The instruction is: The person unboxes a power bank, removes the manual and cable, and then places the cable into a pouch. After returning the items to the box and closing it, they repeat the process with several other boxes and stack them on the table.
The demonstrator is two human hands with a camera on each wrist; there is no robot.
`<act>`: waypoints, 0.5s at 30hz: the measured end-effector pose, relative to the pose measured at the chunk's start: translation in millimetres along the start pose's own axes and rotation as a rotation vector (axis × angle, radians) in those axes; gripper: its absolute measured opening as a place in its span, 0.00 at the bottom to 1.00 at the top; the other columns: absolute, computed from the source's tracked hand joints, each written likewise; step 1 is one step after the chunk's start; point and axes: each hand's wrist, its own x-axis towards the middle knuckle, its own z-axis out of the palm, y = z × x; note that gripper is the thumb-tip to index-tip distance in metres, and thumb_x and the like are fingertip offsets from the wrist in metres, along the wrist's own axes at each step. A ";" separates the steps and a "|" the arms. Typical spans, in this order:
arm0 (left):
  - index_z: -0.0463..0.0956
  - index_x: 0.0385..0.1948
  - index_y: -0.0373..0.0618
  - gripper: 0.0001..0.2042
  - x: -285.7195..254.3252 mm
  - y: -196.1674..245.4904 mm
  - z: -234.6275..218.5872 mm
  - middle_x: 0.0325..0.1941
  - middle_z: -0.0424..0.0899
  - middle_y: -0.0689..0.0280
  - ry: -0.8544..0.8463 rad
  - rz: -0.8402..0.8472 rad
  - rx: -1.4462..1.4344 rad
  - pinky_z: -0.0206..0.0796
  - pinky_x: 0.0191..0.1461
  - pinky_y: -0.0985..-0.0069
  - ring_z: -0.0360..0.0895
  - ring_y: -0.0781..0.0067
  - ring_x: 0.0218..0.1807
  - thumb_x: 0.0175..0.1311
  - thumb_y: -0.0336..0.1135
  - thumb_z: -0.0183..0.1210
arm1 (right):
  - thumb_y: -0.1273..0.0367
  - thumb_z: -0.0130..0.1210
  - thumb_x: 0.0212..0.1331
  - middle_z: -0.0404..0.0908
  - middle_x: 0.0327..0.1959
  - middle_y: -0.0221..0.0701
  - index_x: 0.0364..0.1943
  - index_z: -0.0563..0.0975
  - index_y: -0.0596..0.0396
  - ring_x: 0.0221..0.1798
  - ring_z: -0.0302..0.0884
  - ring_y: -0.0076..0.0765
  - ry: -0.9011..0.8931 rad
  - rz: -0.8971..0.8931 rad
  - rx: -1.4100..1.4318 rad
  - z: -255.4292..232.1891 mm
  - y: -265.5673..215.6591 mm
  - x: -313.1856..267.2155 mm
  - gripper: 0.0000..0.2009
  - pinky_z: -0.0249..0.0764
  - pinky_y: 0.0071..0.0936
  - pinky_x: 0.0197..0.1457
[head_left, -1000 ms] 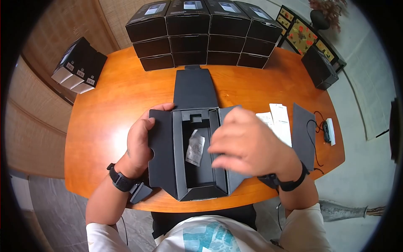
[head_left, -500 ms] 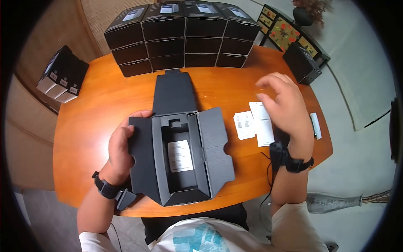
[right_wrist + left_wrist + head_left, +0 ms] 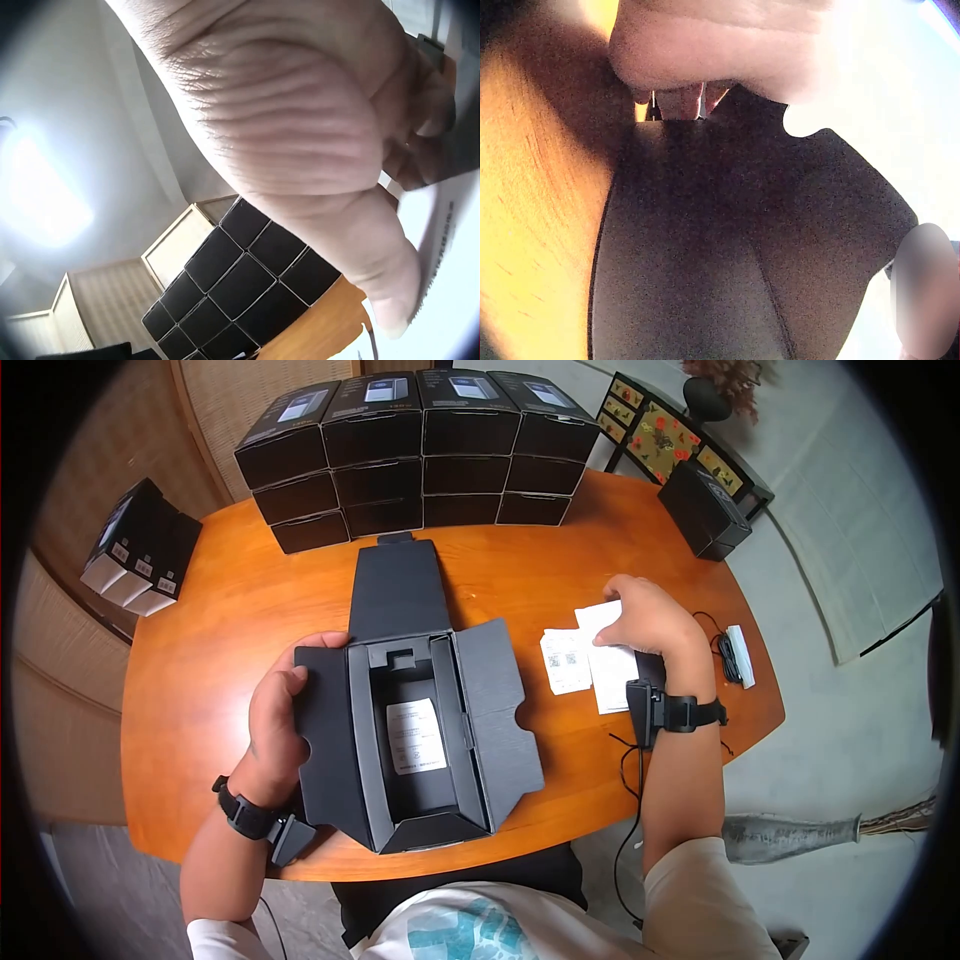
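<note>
An opened black box (image 3: 322,750) stands on the table, its lid folded back and side flaps spread. My left hand (image 3: 275,725) grips its left flap, thumb on the upper edge; the left wrist view shows the dark flap (image 3: 697,240) below the hand. Inside the box lies a printed white packet (image 3: 415,736). To the right, my right hand (image 3: 655,625) pinches a white leaflet (image 3: 613,682) at its upper part, thumb on its face. In the right wrist view the leaflet (image 3: 450,277) shows beneath the thumb. A slip with printed codes (image 3: 566,663) lies left of it.
Stacked black boxes (image 3: 420,490) line the table's back. More boxes stand at the left (image 3: 145,550) and a black box (image 3: 705,510) at the right. A coiled black cable (image 3: 733,658) lies near the right edge, and a dark panel lies partly under the right wrist.
My right hand has left the box, swung out to the right and come down onto the white leaflet. The packet now lies flat in the box. My left hand keeps its grip.
</note>
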 end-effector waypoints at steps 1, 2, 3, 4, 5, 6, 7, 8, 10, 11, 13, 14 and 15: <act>0.71 0.63 0.38 0.25 0.7 -0.4 -0.3 0.56 0.82 0.57 -0.005 0.004 0.003 0.70 0.64 0.69 0.79 0.67 0.55 0.69 0.39 0.39 | 0.66 0.75 0.46 0.84 0.52 0.51 0.52 0.80 0.63 0.54 0.83 0.53 0.007 -0.017 0.011 -0.2 1.3 -0.4 0.28 0.79 0.39 0.57; 0.71 0.63 0.38 0.25 1.1 -1.2 -0.7 0.56 0.82 0.57 -0.008 0.004 0.001 0.70 0.64 0.69 0.79 0.67 0.55 0.69 0.39 0.39 | 0.67 0.74 0.47 0.84 0.51 0.51 0.52 0.80 0.63 0.54 0.83 0.53 0.014 -0.034 0.022 -0.6 2.1 -0.7 0.26 0.79 0.38 0.57; 0.71 0.63 0.38 0.25 1.2 -2.1 -1.3 0.56 0.82 0.57 -0.010 0.005 -0.001 0.70 0.64 0.69 0.79 0.68 0.55 0.69 0.40 0.39 | 0.69 0.72 0.50 0.85 0.50 0.49 0.52 0.80 0.63 0.52 0.84 0.50 0.008 -0.044 0.068 -4.6 0.6 -2.1 0.24 0.79 0.37 0.56; 0.72 0.62 0.39 0.25 1.1 -2.4 -1.8 0.56 0.82 0.57 -0.012 0.005 -0.004 0.71 0.64 0.69 0.79 0.68 0.55 0.69 0.40 0.39 | 0.70 0.70 0.52 0.86 0.48 0.47 0.52 0.80 0.63 0.50 0.85 0.48 0.002 -0.054 0.113 -11.6 -3.0 -5.0 0.22 0.80 0.36 0.55; 0.72 0.62 0.39 0.25 1.2 -1.8 -2.0 0.56 0.83 0.57 -0.017 0.004 0.001 0.71 0.64 0.69 0.79 0.68 0.55 0.69 0.40 0.39 | 0.72 0.68 0.54 0.86 0.47 0.45 0.52 0.80 0.63 0.48 0.86 0.45 -0.003 -0.066 0.158 -17.1 -6.0 -7.1 0.20 0.80 0.35 0.53; 0.72 0.62 0.39 0.25 1.1 -1.2 -2.0 0.56 0.83 0.57 -0.020 0.003 0.003 0.71 0.64 0.69 0.79 0.68 0.55 0.69 0.40 0.39 | 0.73 0.67 0.57 0.87 0.46 0.43 0.51 0.80 0.63 0.46 0.86 0.41 0.031 -0.077 0.362 -19.6 -7.7 -8.5 0.18 0.81 0.33 0.52; 0.72 0.62 0.39 0.25 0.8 -1.3 -1.9 0.56 0.83 0.57 -0.022 0.004 0.005 0.71 0.63 0.70 0.79 0.68 0.56 0.69 0.40 0.39 | 0.74 0.65 0.59 0.87 0.44 0.40 0.51 0.80 0.62 0.44 0.87 0.37 0.065 -0.089 0.565 -21.2 -8.9 -10.9 0.16 0.81 0.32 0.50; 0.72 0.62 0.39 0.25 0.6 -1.9 -1.7 0.56 0.83 0.57 -0.020 0.004 0.003 0.71 0.63 0.70 0.79 0.69 0.55 0.69 0.40 0.39 | 0.75 0.63 0.61 0.87 0.43 0.38 0.51 0.80 0.62 0.42 0.87 0.33 0.097 -0.099 0.767 -21.5 -9.9 -13.6 0.14 0.81 0.30 0.48; 0.72 0.62 0.39 0.25 1.1 -2.1 -1.6 0.56 0.83 0.57 -0.017 0.003 0.002 0.71 0.63 0.70 0.80 0.69 0.55 0.70 0.40 0.38 | 0.78 0.58 0.66 0.86 0.43 0.33 0.54 0.77 0.61 0.40 0.85 0.25 0.109 -0.277 1.266 -18.1 -19.7 -17.9 0.14 0.81 0.24 0.45; 0.72 0.62 0.39 0.25 2.1 -2.6 -2.1 0.56 0.83 0.57 -0.017 0.006 0.009 0.71 0.63 0.70 0.80 0.69 0.55 0.70 0.40 0.38 | 0.79 0.58 0.66 0.86 0.43 0.34 0.55 0.76 0.61 0.41 0.85 0.25 0.081 -0.351 1.465 -16.7 -27.3 -19.9 0.14 0.81 0.24 0.45; 0.73 0.62 0.38 0.25 3.6 -5.0 -5.4 0.56 0.83 0.57 -0.003 0.009 0.030 0.70 0.64 0.70 0.80 0.69 0.55 0.70 0.40 0.38 | 0.80 0.57 0.66 0.85 0.45 0.35 0.58 0.74 0.61 0.44 0.85 0.26 0.088 -0.445 1.654 -7.9 -65.9 -34.7 0.16 0.82 0.25 0.47; 0.73 0.61 0.38 0.25 3.6 -4.9 -7.4 0.56 0.83 0.57 -0.004 0.003 0.032 0.70 0.64 0.70 0.80 0.69 0.56 0.69 0.40 0.38 | 0.80 0.57 0.66 0.85 0.46 0.35 0.59 0.72 0.62 0.46 0.85 0.27 0.128 -0.464 1.644 -0.4 -95.4 -50.3 0.17 0.82 0.25 0.48; 0.73 0.61 0.38 0.25 4.4 -4.8 -8.0 0.56 0.83 0.57 -0.006 -0.004 0.035 0.70 0.64 0.70 0.80 0.68 0.56 0.69 0.40 0.38 | 0.80 0.58 0.66 0.84 0.47 0.35 0.58 0.73 0.61 0.48 0.85 0.27 0.099 -0.498 1.600 9.3 -112.7 -63.1 0.18 0.82 0.26 0.50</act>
